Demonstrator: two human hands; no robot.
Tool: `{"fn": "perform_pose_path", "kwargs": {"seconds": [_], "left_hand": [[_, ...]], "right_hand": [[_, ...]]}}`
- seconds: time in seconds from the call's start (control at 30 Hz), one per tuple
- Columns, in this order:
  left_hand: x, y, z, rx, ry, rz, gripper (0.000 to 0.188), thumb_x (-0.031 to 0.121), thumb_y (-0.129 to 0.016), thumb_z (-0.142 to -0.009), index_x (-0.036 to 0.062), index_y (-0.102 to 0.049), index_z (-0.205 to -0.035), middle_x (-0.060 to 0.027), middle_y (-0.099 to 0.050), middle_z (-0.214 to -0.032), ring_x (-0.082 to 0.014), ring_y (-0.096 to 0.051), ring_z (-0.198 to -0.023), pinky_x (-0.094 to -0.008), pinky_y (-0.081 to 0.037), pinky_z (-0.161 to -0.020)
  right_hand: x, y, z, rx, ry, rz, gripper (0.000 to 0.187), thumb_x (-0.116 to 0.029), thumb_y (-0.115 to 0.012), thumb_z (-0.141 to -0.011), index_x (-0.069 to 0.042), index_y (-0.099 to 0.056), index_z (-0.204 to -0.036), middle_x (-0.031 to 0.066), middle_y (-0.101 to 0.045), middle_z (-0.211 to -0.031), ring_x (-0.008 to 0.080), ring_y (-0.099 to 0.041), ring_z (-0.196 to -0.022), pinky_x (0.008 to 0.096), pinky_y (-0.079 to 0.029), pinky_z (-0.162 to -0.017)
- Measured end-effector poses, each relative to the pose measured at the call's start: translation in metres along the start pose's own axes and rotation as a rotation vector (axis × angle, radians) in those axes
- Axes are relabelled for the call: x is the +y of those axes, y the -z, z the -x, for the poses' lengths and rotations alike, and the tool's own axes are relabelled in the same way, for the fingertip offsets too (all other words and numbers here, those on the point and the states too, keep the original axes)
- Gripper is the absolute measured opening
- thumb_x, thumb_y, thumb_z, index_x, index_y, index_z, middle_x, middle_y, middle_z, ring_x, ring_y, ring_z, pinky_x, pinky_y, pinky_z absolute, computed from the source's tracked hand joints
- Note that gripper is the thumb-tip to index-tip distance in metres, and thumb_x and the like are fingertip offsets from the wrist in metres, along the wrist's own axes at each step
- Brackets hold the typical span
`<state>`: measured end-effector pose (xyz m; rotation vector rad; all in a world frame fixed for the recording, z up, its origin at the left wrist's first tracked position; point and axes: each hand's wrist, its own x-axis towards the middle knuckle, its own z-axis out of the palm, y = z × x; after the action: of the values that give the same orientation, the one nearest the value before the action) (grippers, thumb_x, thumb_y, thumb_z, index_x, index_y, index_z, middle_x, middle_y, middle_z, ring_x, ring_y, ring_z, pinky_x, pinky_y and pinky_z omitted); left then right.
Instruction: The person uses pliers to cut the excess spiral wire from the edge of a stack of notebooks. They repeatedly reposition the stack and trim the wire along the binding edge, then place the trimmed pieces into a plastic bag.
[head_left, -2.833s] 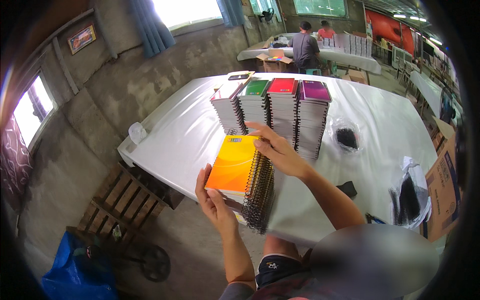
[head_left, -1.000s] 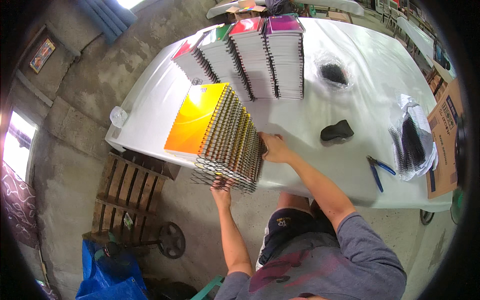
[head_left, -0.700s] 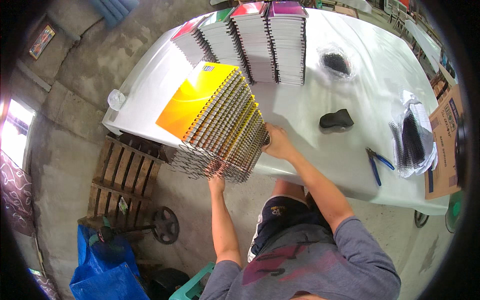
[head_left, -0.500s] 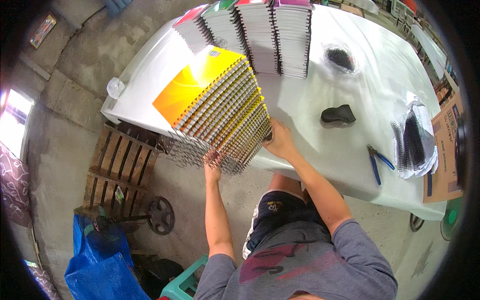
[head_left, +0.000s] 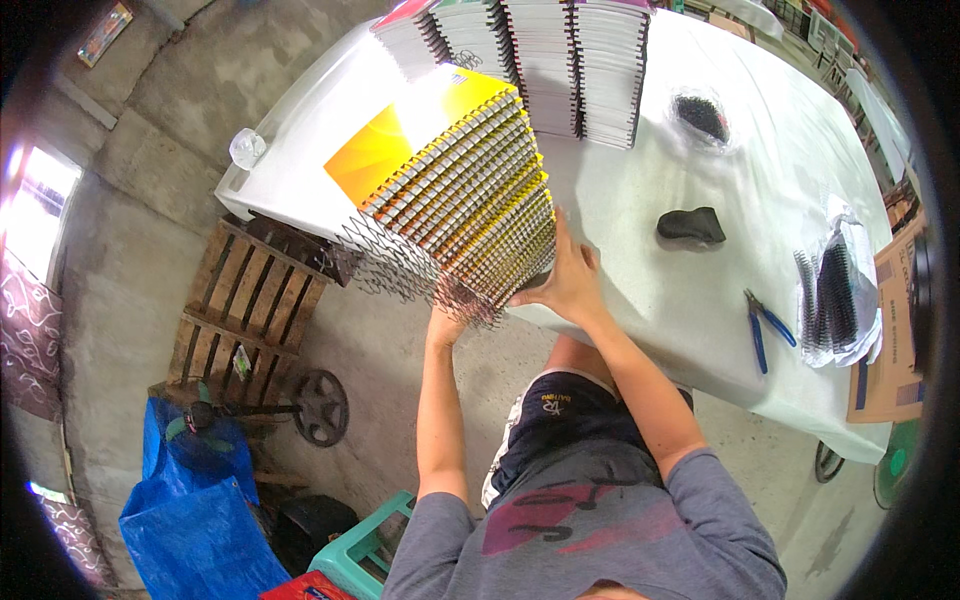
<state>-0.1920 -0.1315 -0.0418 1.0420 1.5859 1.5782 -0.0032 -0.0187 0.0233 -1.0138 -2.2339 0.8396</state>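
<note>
A tall stack of yellow-covered spiral notebooks (head_left: 465, 190) leans at the table's near left edge, their wire spines facing me. Loose ends of the wire coils (head_left: 385, 265) stick out past its lower left side. My left hand (head_left: 453, 308) is closed at the stack's bottom near corner, its fingers partly hidden among the wires. Against the stack's right side rests my right hand (head_left: 575, 280), fingers stretched up along it and thumb spread toward the bottom corner.
Several stacks of bound notebooks (head_left: 540, 75) stand at the back of the white-covered table (head_left: 610, 180). To the right lie a black pouch (head_left: 690, 226), blue-handled pliers (head_left: 760, 332), bagged black coils (head_left: 835, 290), a cardboard box (head_left: 890, 340). A wooden pallet (head_left: 250, 310) is at the left.
My right hand has opened from the stack's lower right corner, its fingers now extending up the side. The stack sits slightly higher and farther right in view, partly because the view has shifted.
</note>
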Motion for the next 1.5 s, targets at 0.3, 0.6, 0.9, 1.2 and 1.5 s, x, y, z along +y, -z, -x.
{"fn": "perform_pose_path", "kwargs": {"seconds": [0.3, 0.6, 0.9, 1.2, 1.5], "left_hand": [[0.007, 0.000, 0.001, -0.003, -0.017, 0.105, 0.070, 0.016, -0.081, -0.064, 0.0040, -0.047, -0.123, -0.0061, -0.060, -0.112, -0.0205, -0.058, -0.100, -0.0345, -0.050, -0.084], [-0.014, 0.006, 0.003, 0.005, -0.040, -0.028, 0.054, 0.015, -0.064, -0.083, 0.0040, -0.039, -0.130, -0.0082, -0.054, -0.120, -0.0178, -0.056, -0.104, -0.0307, -0.051, -0.081], [-0.039, 0.016, -0.006, 0.073, 0.117, 0.222, 0.040, 0.012, -0.058, -0.086, -0.0008, -0.048, -0.123, -0.0085, -0.052, -0.125, -0.0224, -0.051, -0.111, -0.0371, -0.039, -0.099], [-0.118, 0.073, -0.013, -0.015, -0.101, -0.232, 0.038, 0.017, -0.047, -0.091, 0.0066, -0.047, -0.128, -0.0047, -0.048, -0.132, -0.0216, -0.046, -0.120, -0.0367, -0.033, -0.104], [-0.093, 0.080, -0.004, -0.103, 0.040, -0.764, 0.045, 0.028, -0.033, -0.094, 0.0180, -0.035, -0.138, -0.0013, -0.033, -0.144, -0.0246, -0.025, -0.134, -0.0479, -0.014, -0.111]], "right_hand": [[0.028, -0.006, -0.011, 0.012, 0.035, -0.271, 0.114, -0.053, -0.082, -0.044, -0.003, -0.032, -0.135, 0.0151, -0.058, -0.116, 0.0306, -0.052, -0.114, 0.0503, -0.026, -0.101], [0.012, 0.000, -0.010, -0.013, -0.021, -0.221, 0.096, -0.051, -0.082, -0.046, -0.009, -0.047, -0.126, 0.0134, -0.059, -0.115, 0.0305, -0.054, -0.111, 0.0501, -0.029, -0.096], [0.034, 0.007, -0.022, -0.113, 0.023, -0.230, 0.082, -0.040, -0.082, -0.052, -0.013, -0.052, -0.123, 0.0123, -0.061, -0.112, 0.0289, -0.055, -0.108, 0.0475, -0.033, -0.094], [0.025, 0.016, -0.022, -0.161, -0.034, -0.327, 0.069, -0.029, -0.082, -0.055, -0.010, -0.058, -0.116, 0.0129, -0.066, -0.099, 0.0320, -0.060, -0.098, 0.0443, -0.038, -0.090], [0.015, 0.013, -0.018, -0.101, 0.017, -0.270, 0.067, -0.020, -0.083, -0.055, -0.005, -0.058, -0.115, 0.0178, -0.064, -0.100, 0.0347, -0.061, -0.093, 0.0389, -0.047, -0.082]]}}
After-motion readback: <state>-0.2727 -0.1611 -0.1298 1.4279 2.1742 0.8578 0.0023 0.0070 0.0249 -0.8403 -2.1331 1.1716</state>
